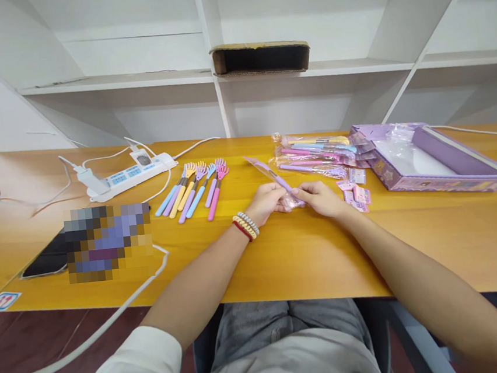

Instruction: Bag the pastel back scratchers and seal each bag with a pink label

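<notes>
Between my two hands is a purple-handled tool (282,182) in a clear plastic sleeve, tilted up and to the left. My left hand (269,201) is closed on the sleeve's lower left side. My right hand (320,197) pinches the handle's lower end through or at the plastic. To the left lie several loose claw-headed sticks (194,194) in blue, purple, yellow and pink. Beyond my right hand rests a pile of similar sticks in clear sleeves (311,152). Small pink and purple cards (355,195) lie just right of my right hand.
An open purple box (441,182) with clear plastic inside stands at the right. A white power strip (131,177) with cables sits back left, near a black phone-like object (47,258) and a blurred patch. A cardboard box (262,74) rests on the white shelf (154,80) behind.
</notes>
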Demonstrator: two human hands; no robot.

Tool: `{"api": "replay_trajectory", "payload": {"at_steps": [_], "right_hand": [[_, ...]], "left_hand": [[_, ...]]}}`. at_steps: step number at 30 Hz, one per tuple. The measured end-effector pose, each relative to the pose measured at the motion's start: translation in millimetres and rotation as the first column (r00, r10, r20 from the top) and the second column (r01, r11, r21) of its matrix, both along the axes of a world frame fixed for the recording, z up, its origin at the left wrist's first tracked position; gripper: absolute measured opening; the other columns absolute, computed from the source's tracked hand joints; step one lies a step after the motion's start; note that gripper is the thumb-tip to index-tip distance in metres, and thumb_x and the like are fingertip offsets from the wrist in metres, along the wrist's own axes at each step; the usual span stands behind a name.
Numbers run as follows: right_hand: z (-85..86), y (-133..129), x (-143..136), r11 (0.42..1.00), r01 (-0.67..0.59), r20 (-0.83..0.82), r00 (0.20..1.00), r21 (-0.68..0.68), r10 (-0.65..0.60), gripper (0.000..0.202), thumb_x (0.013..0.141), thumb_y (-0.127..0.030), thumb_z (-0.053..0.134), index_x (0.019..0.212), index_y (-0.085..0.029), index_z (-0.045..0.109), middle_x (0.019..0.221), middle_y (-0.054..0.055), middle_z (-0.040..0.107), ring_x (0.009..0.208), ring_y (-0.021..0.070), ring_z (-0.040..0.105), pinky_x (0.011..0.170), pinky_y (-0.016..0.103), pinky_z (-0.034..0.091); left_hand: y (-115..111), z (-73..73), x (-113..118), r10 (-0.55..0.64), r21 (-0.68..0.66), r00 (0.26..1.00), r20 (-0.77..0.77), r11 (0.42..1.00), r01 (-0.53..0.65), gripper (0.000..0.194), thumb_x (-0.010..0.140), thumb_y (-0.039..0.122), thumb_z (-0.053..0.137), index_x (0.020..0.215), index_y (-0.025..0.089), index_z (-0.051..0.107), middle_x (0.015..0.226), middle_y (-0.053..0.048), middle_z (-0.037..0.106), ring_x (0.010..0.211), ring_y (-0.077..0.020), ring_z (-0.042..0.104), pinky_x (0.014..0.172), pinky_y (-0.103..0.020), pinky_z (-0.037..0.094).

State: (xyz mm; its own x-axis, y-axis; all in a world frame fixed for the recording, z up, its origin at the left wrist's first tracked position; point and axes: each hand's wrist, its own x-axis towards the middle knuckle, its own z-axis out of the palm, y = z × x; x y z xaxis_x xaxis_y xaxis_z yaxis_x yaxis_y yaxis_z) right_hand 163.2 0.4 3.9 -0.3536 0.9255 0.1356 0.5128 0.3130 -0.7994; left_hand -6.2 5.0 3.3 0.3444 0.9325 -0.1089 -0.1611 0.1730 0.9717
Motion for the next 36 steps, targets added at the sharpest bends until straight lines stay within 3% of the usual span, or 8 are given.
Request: {"api": "replay_trajectory", "payload": {"at_steps": [6, 12, 15, 19, 24, 31, 36], "right_hand": [[-0.8, 0, 0, 0.998, 0.048, -0.228, 0.972, -0.040, -0.055, 0.039, 0.071, -0.054, 0.057, 0.068, -0.016, 0.054, 0.058, -0.002, 0.048, 0.053, 0.0092, 0.039, 0.051, 0.023, 0.032], [-5.4, 2, -1, 0.997, 0.075, -0.326, 0.943, 0.007, -0.068, 0.034, 0.070, -0.049, 0.060, 0.069, -0.016, 0.053, 0.060, -0.001, 0.051, 0.054, 0.0097, 0.043, 0.053, 0.024, 0.035], [-4.8, 0, -1, 0.993, 0.095, -0.288, 0.955, 0.069, -0.071, 0.031, 0.072, -0.047, 0.059, 0.070, -0.017, 0.053, 0.061, 0.000, 0.053, 0.055, 0.0110, 0.045, 0.055, 0.025, 0.037], [1.0, -5, -1, 0.966, 0.132, -0.098, 0.989, 0.221, -0.112, 0.024, 0.078, -0.041, 0.053, 0.072, -0.018, 0.051, 0.060, 0.000, 0.053, 0.055, 0.0120, 0.045, 0.055, 0.026, 0.037], [6.4, -10, -3, 0.935, 0.103, 0.017, 0.993, 0.340, -0.116, 0.017, 0.081, -0.034, 0.047, 0.074, -0.019, 0.049, 0.061, 0.001, 0.053, 0.054, 0.0125, 0.046, 0.054, 0.026, 0.036], [3.7, -9, -4, 0.950, 0.085, 0.015, 0.995, 0.299, -0.094, 0.019, 0.082, -0.038, 0.045, 0.077, -0.020, 0.045, 0.062, 0.000, 0.053, 0.055, 0.0139, 0.046, 0.056, 0.027, 0.037], [-1.0, -7, -5, 0.999, -0.018, -0.181, 0.983, 0.027, 0.022, 0.028, 0.080, -0.047, 0.048, 0.085, -0.021, 0.041, 0.060, -0.003, 0.052, 0.050, 0.0119, 0.046, 0.050, 0.025, 0.036]], "left_hand": [[-1, 1.4, 3, 0.014, 0.112, 0.999, 0.051, 0.993, -0.020, 0.008, 0.062, 0.010, 0.055, 0.065, 0.012, 0.048, 0.061, 0.002, 0.054, 0.057, -0.0081, 0.056, 0.058, -0.023, 0.049], [2, -1.5, 3, 0.028, 0.222, 0.999, -0.019, 0.975, -0.023, 0.016, 0.063, 0.009, 0.060, 0.069, 0.014, 0.046, 0.060, 0.002, 0.057, 0.057, -0.0096, 0.058, 0.058, -0.024, 0.048], [1, -2.8, 3, -0.008, 0.195, 1.000, -0.002, 0.981, 0.008, 0.019, 0.065, 0.011, 0.062, 0.071, 0.014, 0.045, 0.061, 0.002, 0.058, 0.055, -0.0098, 0.059, 0.057, -0.025, 0.049], [-1, -3.3, 2, -0.043, 0.177, 0.999, 0.015, 0.983, 0.040, 0.021, 0.067, 0.016, 0.065, 0.074, 0.014, 0.045, 0.063, 0.001, 0.059, 0.057, -0.0096, 0.059, 0.058, -0.025, 0.050], [-1, -4.9, 4, -0.051, 0.213, 0.999, 0.014, 0.976, 0.047, 0.029, 0.064, 0.020, 0.070, 0.072, 0.013, 0.043, 0.066, -0.001, 0.061, 0.059, -0.0107, 0.061, 0.059, -0.026, 0.050], [1, -6.9, 3, -0.007, 0.282, 0.998, -0.056, 0.959, 0.023, 0.027, 0.066, 0.015, 0.067, 0.072, 0.015, 0.041, 0.062, 0.001, 0.058, 0.054, -0.0113, 0.059, 0.054, -0.026, 0.049], [6, -10.3, -1, 0.003, 0.351, 0.995, -0.104, 0.936, 0.033, 0.025, 0.066, 0.013, 0.064, 0.069, 0.016, 0.040, 0.057, 0.004, 0.054, 0.049, -0.0089, 0.055, 0.051, -0.023, 0.046]]}}
